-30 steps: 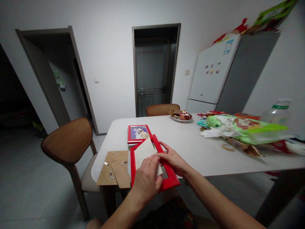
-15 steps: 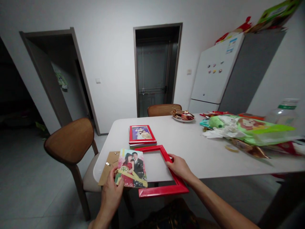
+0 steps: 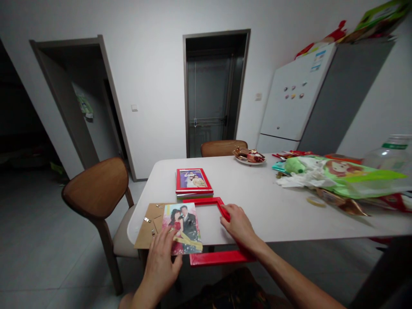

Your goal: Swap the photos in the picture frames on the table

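Observation:
My left hand (image 3: 162,256) lies over the lower left part of a wedding photo (image 3: 189,223), its fingers stretched out. The photo rests partly on a brown backing board (image 3: 146,234) with metal clips, near the table's front edge. Beside it, an empty red picture frame (image 3: 219,258) juts out past the edge. My right hand (image 3: 240,227) is closed around the right side of this frame and covers much of that side. The photo overlaps the frame's left side. Behind them sits a red-framed picture (image 3: 193,179) on top of another flat item.
The white table (image 3: 257,206) carries a plate (image 3: 249,161) at the back. Green packaging (image 3: 350,178), white tissue (image 3: 302,178), a tape roll (image 3: 316,201) and a clear jar (image 3: 389,154) lie to the right. Wooden chairs (image 3: 96,189) stand at the left and behind.
My left hand has let go of the photo's lower left corner and spread over its front. My right hand has turned more palm down over the frame's right side. The view shifted slightly.

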### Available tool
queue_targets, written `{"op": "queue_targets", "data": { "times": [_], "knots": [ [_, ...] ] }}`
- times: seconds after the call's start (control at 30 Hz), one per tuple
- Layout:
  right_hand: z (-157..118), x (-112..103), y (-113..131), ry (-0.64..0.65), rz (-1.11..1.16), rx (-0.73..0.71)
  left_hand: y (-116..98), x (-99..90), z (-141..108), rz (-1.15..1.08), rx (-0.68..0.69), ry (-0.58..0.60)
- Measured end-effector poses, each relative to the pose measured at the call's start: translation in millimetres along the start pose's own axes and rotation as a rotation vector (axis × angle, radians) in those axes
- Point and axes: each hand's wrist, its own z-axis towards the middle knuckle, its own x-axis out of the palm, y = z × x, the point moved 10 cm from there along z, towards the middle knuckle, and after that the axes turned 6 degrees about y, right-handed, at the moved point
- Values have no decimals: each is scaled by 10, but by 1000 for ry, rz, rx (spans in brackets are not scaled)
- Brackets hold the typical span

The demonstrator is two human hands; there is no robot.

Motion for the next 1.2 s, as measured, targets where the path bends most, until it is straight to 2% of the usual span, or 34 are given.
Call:
{"op": "queue_targets", "data": {
  "times": [0.1,0.2,0.27,0.33,0.43,0.5,0.57,0.63,0.7,0.8,0.87,0.93,1.07,1.13,1.2],
  "knots": [
    [-13,142,289,101,242,-55,-191,192,30,8,105,71],
    [-34,406,590,251,520,-78,-210,339,83,50,70,91],
    [-28,494,768,289,727,-85,-191,355,128,49,54,64],
    [2,484,879,278,961,-56,-166,248,180,-6,64,-10],
    [42,371,911,205,1254,47,-57,-135,260,-193,41,-179],
    [23,353,906,209,1371,127,115,-430,290,-358,-88,-312],
    [-50,459,918,307,1436,223,288,-620,265,-569,-259,-443],
    [-159,623,926,422,1487,323,347,-646,219,-840,-355,-554],
    [-209,702,912,434,1578,355,282,-498,219,-1150,-367,-585],
    [-138,594,741,238,1741,316,56,-138,290,-1497,-331,-450],
    [-73,456,526,102,1753,310,-39,38,314,-1573,-312,-359],
    [-22,327,309,65,1677,323,-22,160,304,-1551,-332,-313],
    [12,224,0,226,1445,356,46,339,270,-1312,-364,-173],
    [3,278,-69,333,1362,359,-32,384,257,-1099,-313,-74],
    [8,366,-118,386,1283,363,-172,410,237,-869,-242,18]
  ]
}}
